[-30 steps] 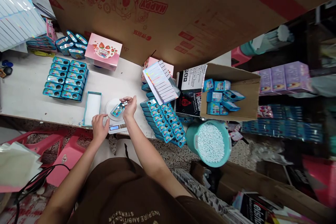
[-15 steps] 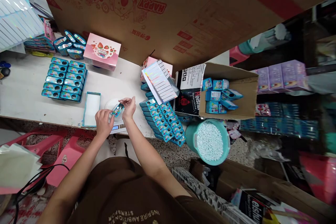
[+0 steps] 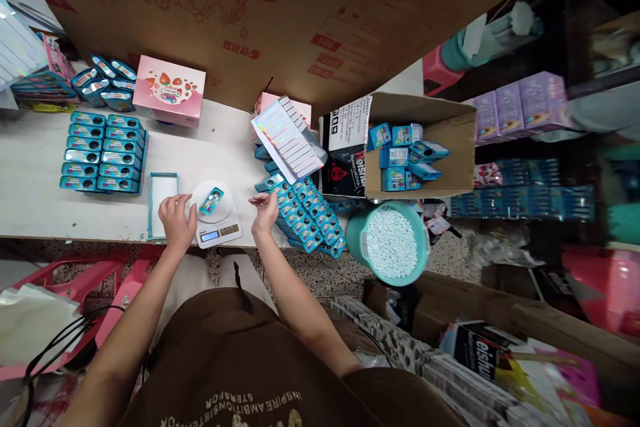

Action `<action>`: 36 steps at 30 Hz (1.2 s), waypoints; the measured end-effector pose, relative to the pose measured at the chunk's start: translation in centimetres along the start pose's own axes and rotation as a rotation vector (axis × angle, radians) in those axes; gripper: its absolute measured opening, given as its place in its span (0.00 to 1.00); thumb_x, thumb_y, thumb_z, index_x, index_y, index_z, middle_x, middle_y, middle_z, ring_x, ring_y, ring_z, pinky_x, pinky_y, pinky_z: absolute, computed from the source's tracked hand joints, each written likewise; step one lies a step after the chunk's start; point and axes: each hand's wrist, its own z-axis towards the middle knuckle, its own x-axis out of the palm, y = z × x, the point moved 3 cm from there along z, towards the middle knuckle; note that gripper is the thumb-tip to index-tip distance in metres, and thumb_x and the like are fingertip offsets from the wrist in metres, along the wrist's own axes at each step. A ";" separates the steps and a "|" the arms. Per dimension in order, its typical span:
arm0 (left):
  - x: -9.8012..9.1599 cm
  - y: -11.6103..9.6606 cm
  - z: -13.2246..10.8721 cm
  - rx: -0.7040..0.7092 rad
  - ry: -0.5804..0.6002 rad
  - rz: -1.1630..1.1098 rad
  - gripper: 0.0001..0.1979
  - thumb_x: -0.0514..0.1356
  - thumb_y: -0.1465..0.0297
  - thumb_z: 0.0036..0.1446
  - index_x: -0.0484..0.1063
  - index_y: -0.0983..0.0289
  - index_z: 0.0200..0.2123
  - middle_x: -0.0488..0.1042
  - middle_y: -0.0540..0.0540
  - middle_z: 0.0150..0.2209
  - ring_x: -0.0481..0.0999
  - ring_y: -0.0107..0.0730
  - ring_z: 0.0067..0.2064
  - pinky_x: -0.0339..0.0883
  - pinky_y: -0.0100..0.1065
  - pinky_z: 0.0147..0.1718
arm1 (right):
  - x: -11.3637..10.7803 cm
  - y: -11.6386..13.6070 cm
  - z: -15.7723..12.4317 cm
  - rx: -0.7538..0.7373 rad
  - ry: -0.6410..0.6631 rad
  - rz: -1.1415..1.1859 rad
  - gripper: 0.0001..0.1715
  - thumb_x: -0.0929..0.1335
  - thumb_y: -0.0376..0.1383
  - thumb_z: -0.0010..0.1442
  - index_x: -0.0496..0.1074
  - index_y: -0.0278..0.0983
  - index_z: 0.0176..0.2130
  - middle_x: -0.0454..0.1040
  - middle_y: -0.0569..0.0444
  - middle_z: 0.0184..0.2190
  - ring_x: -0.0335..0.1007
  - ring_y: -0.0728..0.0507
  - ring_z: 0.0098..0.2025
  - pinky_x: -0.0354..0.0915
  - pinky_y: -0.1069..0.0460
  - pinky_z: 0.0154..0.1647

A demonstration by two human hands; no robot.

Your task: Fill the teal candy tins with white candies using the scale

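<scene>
Flanking blue tin [image 3: 211, 201] on scale [image 3: 216, 235], left hand [image 3: 176, 221], right hand [image 3: 264, 212], HAPPY carton [image 3: 250, 13]

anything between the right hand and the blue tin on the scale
Nothing visible stands in the way. The right hand is open and apart from the blue tin; only the white table top and the rim of the round scale pan lie between them.

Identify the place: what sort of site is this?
Probably a small packing workroom: rows of identical blue tins laid out on a bench, a digital scale with one tin on it, and a cardboard carton of blue boxes.
</scene>
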 end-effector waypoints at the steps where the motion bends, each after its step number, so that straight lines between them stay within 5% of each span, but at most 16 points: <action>1: -0.2 0.3 0.0 -0.009 -0.002 0.008 0.16 0.52 0.64 0.58 0.69 0.63 0.46 0.68 0.61 0.45 0.60 0.44 0.51 0.51 0.45 0.54 | -0.9 0.0 0.0 0.007 -0.020 -0.006 0.25 0.58 0.50 0.60 0.67 0.37 0.22 0.69 0.57 0.19 0.67 0.50 0.23 0.65 0.54 0.30; 8: -0.8 1.0 -0.7 -0.016 0.003 0.066 0.15 0.52 0.64 0.57 0.70 0.63 0.44 0.69 0.60 0.44 0.61 0.45 0.51 0.51 0.45 0.53 | -5.7 -0.1 -0.4 0.022 -0.123 -0.056 0.27 0.58 0.52 0.58 0.66 0.36 0.21 0.67 0.58 0.17 0.66 0.50 0.22 0.65 0.54 0.29; 18: -0.3 -0.7 -0.2 0.056 0.009 0.075 0.14 0.54 0.63 0.57 0.71 0.61 0.43 0.69 0.59 0.42 0.61 0.45 0.50 0.52 0.45 0.51 | -12.1 1.2 -0.1 -0.023 -0.269 -0.042 0.26 0.58 0.51 0.58 0.67 0.38 0.21 0.69 0.58 0.17 0.66 0.51 0.21 0.64 0.54 0.26; 36: 1.6 -3.6 4.2 0.290 0.101 0.135 0.09 0.56 0.64 0.56 0.74 0.61 0.34 0.72 0.59 0.43 0.61 0.47 0.51 0.50 0.47 0.50 | -14.6 1.9 -0.9 0.002 -0.348 -0.082 0.29 0.57 0.54 0.58 0.67 0.37 0.21 0.68 0.55 0.17 0.67 0.49 0.22 0.64 0.52 0.28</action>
